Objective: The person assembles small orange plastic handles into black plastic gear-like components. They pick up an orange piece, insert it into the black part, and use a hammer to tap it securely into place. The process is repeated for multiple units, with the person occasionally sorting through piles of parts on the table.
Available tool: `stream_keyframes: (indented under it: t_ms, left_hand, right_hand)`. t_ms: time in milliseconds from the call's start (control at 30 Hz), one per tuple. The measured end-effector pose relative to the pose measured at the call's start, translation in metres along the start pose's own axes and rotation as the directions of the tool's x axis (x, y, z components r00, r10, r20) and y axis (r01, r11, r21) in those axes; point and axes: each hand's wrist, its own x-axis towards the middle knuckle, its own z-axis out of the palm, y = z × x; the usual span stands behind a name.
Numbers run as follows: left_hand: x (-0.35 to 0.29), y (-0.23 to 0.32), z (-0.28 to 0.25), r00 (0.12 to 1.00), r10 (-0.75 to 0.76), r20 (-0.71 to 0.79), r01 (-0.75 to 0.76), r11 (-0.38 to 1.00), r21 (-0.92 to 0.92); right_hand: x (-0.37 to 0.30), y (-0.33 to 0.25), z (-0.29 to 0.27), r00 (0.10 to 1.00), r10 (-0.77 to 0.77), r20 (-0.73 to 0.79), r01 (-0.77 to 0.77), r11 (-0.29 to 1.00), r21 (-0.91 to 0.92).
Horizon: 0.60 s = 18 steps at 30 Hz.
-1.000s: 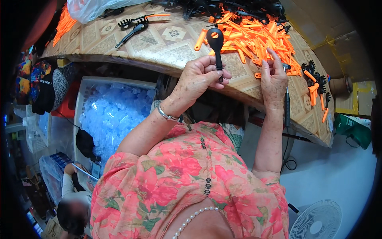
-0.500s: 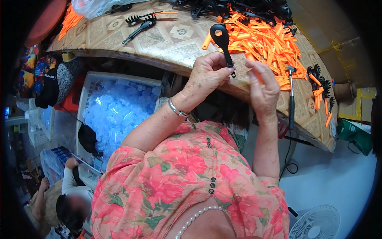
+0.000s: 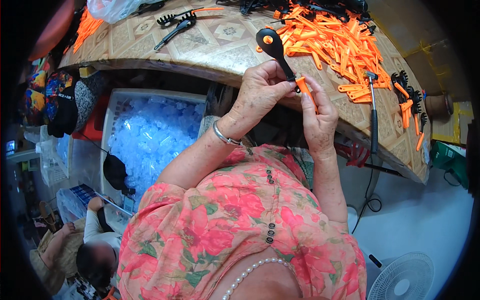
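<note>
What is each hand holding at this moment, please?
Left hand: closed on the stem of the black spoon-shaped utensil.
Right hand: closed on the orange handle piece, held at the stem's end.

Short-sleeved blouse (image 3: 225, 235) in coral pink with red flowers and green leaves, row of small dark buttons (image 3: 270, 200) down its middle, silver bangle (image 3: 223, 135) on the left wrist, string of white pearls (image 3: 250, 272) at the neck, bare forearms
</note>
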Motion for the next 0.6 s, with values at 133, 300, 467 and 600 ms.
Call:
stream_keyframes:
  t_ms: [133,300,467,600]
  left_hand:
    - [-0.007,0.008,0.006,1.0,-0.003,-0.003,0.003,1.0,0.021]
    - [-0.017,0.014,0.007,0.999,-0.002,-0.035,0.001,0.999,-0.037]
    - [-0.024,0.017,0.013,0.999,0.025,-0.024,-0.028,0.992,-0.126]
    - [-0.028,0.021,0.014,1.0,0.023,0.014,-0.022,0.995,-0.093]
  right_hand:
    - [-0.003,0.001,-0.004,0.999,-0.012,-0.033,0.012,1.0,0.015]
    - [-0.008,-0.009,-0.008,0.998,-0.06,-0.034,0.06,0.998,0.019]
    - [-0.016,-0.021,-0.011,0.999,-0.039,-0.009,0.039,0.999,0.008]
    - [-0.018,-0.019,-0.01,0.998,0.055,0.029,-0.06,0.977,0.204]
